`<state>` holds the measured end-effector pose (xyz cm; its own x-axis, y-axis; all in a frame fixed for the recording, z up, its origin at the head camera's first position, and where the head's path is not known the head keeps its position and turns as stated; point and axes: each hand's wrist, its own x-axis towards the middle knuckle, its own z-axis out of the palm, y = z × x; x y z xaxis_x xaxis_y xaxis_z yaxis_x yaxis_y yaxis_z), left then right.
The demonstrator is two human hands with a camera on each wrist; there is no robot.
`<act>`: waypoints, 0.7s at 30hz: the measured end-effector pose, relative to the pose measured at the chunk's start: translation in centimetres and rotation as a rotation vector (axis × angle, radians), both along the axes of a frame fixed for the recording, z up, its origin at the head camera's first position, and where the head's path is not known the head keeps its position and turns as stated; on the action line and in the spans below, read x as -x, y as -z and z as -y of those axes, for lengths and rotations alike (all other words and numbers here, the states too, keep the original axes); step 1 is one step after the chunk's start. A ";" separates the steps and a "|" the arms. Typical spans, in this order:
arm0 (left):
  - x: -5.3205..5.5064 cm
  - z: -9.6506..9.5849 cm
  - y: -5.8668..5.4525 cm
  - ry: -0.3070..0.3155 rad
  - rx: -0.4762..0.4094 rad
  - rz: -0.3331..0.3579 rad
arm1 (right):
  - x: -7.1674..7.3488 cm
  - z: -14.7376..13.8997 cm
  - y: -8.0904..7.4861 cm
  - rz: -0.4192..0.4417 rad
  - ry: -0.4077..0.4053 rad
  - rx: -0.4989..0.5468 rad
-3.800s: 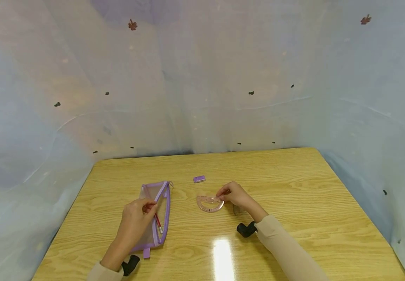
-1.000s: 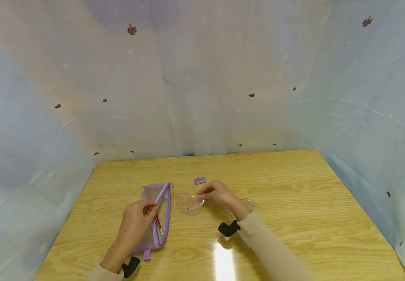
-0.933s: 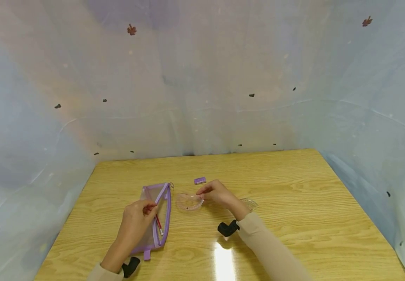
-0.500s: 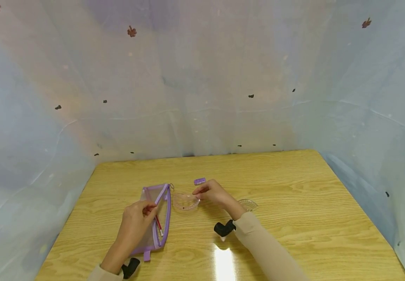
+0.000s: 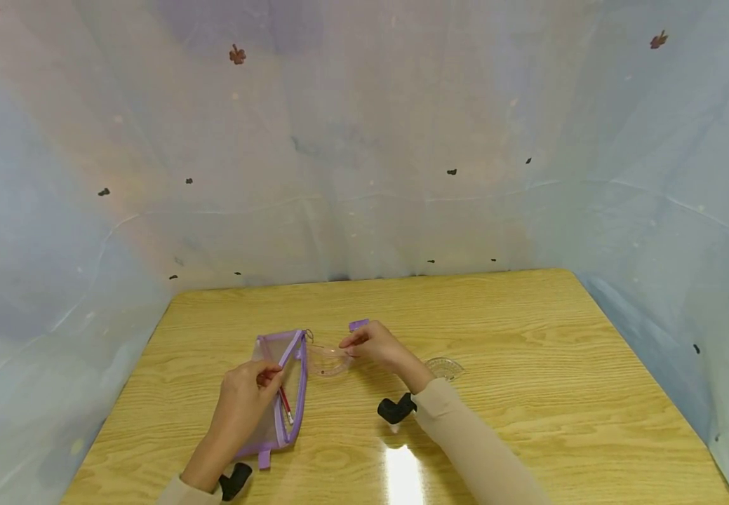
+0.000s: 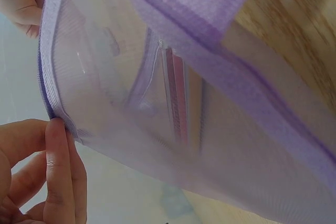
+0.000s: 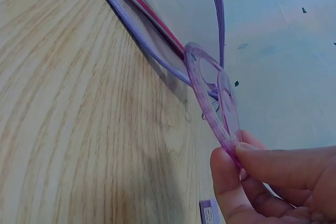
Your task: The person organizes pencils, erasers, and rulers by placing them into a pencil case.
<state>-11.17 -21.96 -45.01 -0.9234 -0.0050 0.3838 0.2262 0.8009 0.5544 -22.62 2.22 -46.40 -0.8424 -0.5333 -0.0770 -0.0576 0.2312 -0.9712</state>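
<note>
Pinched both sides, head view: right hand (image 5: 372, 345) holds the see-through pink half-moon plastic protractor (image 5: 324, 372) just beside the lilac-trimmed mesh pouch (image 5: 303, 393), left hand (image 5: 244, 394) nips its rim. Left wrist: I'd pull that rim wider (mesh probably snags). Right wrist: I'd angle the protractor's leading tip past the slim red pencil (image 7: 149, 13).

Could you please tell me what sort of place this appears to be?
Probably a screened-off desk workspace: a wood-grain table with patterned sheeting behind and beside it, plus stationery such as the purple pencil case and pink protractor.
</note>
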 end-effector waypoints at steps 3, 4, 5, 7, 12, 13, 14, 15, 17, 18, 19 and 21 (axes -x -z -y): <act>0.0 0.0 0.1 0.002 0.003 -0.009 | 0.0 0.3 -0.1 -0.005 -0.002 -0.003; 0.0 0.0 0.1 0.003 0.003 -0.013 | 0.0 0.3 -0.1 -0.002 -0.002 0.000; 0.0 0.0 0.2 0.004 0.003 -0.016 | 0.0 0.4 -0.1 -0.010 -0.005 0.001; 0.0 0.0 0.2 0.006 0.004 -0.022 | 0.0 0.6 -0.1 -0.011 -0.006 0.003; -0.1 0.0 0.2 0.011 0.004 -0.018 | 0.0 1.0 -0.1 -0.013 -0.002 0.000; -0.1 0.0 0.1 0.011 0.004 -0.017 | -0.1 1.1 -0.1 -0.013 -0.003 0.002; -0.1 0.0 0.1 0.011 0.002 -0.015 | -0.1 1.1 -0.1 -0.015 -0.005 0.004; -0.1 0.0 0.1 0.010 0.002 -0.013 | -0.1 1.2 -0.1 -0.012 -0.006 0.008; -0.1 0.0 0.1 0.010 0.001 -0.010 | -0.2 1.3 -0.1 -0.017 -0.014 0.017; -0.1 0.0 0.1 0.011 0.000 -0.008 | -0.2 1.3 -0.1 -0.021 -0.015 0.019; -0.1 0.0 0.1 0.012 0.000 -0.007 | -0.2 1.3 -0.1 -0.022 -0.017 0.025; -0.1 0.0 0.1 0.013 0.000 -0.006 | -0.2 1.4 -0.1 -0.023 -0.017 0.029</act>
